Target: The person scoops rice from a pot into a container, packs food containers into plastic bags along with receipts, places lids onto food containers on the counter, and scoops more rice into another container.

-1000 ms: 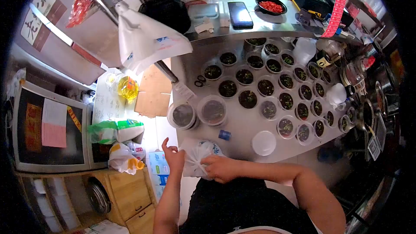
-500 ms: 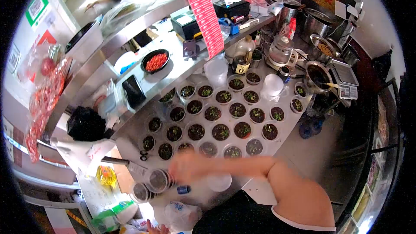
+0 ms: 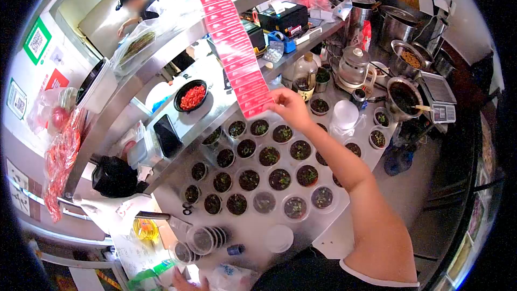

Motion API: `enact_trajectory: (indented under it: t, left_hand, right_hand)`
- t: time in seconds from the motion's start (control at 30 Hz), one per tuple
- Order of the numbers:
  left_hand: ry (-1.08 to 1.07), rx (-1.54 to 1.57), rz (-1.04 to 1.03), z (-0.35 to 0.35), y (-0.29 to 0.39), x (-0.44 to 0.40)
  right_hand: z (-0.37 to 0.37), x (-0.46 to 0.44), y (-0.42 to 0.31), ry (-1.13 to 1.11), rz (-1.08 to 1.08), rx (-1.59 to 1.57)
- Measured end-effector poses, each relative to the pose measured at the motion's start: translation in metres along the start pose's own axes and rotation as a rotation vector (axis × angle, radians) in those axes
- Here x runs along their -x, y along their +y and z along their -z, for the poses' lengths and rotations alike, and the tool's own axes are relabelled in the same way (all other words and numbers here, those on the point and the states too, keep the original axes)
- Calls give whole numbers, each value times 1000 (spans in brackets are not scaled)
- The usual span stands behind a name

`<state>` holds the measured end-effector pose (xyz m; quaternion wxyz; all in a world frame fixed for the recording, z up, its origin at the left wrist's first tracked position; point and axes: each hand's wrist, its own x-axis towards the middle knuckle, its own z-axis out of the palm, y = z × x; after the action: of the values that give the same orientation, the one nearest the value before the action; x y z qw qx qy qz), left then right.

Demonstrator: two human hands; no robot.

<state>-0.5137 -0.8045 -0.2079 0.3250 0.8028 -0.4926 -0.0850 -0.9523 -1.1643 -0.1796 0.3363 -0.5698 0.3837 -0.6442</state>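
Observation:
My right hand point(image 3: 289, 106) reaches across the counter. Its thumb and fingers pinch the lower end of a long red printed strip point(image 3: 231, 43), divided into repeated sections, which hangs down from the upper shelf. Below that hand stand rows of clear cups point(image 3: 269, 156) holding something dark with green leaves on top. At the bottom edge my left hand point(image 3: 188, 281) shows only in part, its fingers apart, beside a crumpled white plastic bag point(image 3: 231, 277). Stacked clear round containers point(image 3: 207, 240) lie just above it, with a small dark blue object point(image 3: 235, 249) to their right.
A black bowl of chopped red food point(image 3: 191, 96) sits on the ledge. A glass kettle point(image 3: 353, 67), steel pots point(image 3: 404, 96) and a scale point(image 3: 437, 96) crowd the right. Scissors point(image 3: 187, 208) lie by the cups. Another person point(image 3: 137, 8) is behind the shelf.
My right hand has moved up and away from the stacked containers to the red strip and now grips its end. The view has shifted slightly.

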Motion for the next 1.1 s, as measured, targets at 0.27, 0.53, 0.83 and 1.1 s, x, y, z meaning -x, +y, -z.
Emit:
enact_trajectory:
  t: [0.27, 0.53, 0.83, 1.1]
  left_hand:
    - [-758, 926, 24, -108, 346, -133]
    - [-875, 1366, -178, -174, 397, -162]
    - [306, 263, -507, 32, 105, -76]
    - [172, 322, 511, 1, -59, 99]
  right_hand:
    - [-8, 35, -97, -40, 456, 213]
    - [2, 67, -121, 199, 671, 714]
    - [-78, 326, -96, -663, -299, -104]
    - [-200, 354, -88, -969, -220, -86]
